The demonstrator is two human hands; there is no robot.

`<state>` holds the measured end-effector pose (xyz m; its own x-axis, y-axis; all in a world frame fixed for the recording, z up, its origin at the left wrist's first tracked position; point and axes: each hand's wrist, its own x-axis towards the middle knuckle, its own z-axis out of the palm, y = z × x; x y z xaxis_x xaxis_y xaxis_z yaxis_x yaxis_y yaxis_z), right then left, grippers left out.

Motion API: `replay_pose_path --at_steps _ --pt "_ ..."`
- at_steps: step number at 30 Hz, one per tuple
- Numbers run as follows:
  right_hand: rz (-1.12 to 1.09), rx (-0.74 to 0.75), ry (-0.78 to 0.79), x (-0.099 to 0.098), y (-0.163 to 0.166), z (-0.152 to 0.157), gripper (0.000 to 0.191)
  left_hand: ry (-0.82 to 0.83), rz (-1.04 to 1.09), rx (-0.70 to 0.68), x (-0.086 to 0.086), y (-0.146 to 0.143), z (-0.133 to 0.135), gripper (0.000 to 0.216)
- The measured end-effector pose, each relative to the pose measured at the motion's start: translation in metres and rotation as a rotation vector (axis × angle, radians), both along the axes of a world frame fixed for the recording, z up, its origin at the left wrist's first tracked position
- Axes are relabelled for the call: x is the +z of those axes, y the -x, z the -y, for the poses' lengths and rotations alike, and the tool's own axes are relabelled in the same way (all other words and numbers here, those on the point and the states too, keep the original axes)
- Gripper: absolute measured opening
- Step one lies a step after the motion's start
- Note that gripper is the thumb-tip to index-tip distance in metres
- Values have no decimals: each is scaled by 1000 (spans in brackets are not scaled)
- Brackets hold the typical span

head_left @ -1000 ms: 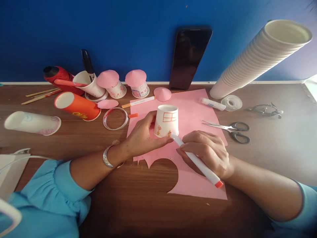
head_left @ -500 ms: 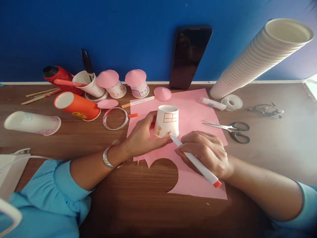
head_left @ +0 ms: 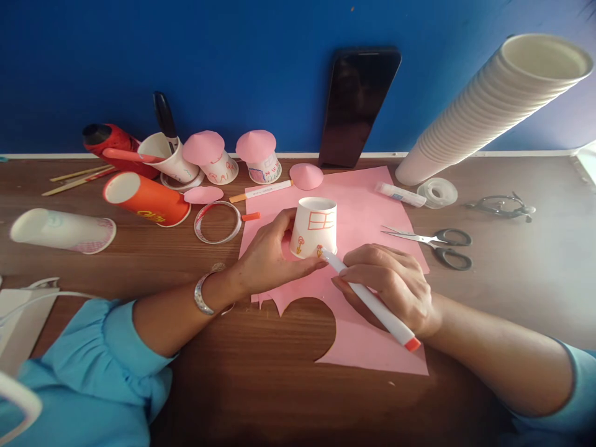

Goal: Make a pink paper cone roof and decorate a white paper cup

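Note:
My left hand point(head_left: 274, 251) is closed around the lower left side of a small white paper cup point(head_left: 310, 239), steadying it above the pink paper point(head_left: 363, 217). An orange window grid and two small flowers with red tops are drawn on the cup. Between the fingers of my right hand point(head_left: 391, 285) is a white marker point(head_left: 375, 304) with an orange-red end. Its tip meets the cup, or nearly so, beside the right flower near the base. An orange marker cap point(head_left: 251, 216) lies left of the cup.
Scissors point(head_left: 433, 242), a glue stick point(head_left: 400, 194) and tape point(head_left: 437, 192) lie to the right. A tall cup stack point(head_left: 493, 108) and a phone point(head_left: 358, 108) lean on the blue wall. Behind are two cups with pink cone roofs point(head_left: 256, 146); an orange cup point(head_left: 149, 198) lies left.
The right flower shows more red at its top. My right hand and the marker have shifted slightly right and down; my left hand keeps its hold on the cup.

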<state>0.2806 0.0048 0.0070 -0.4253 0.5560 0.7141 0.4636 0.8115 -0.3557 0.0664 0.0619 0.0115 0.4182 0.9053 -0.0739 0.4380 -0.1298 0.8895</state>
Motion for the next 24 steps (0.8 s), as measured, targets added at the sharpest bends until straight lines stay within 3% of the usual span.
replay_pose_path --at_steps 24 --pt "10 -35 -28 1 0 0 20 -13 28 -5 -4 1 0 65"
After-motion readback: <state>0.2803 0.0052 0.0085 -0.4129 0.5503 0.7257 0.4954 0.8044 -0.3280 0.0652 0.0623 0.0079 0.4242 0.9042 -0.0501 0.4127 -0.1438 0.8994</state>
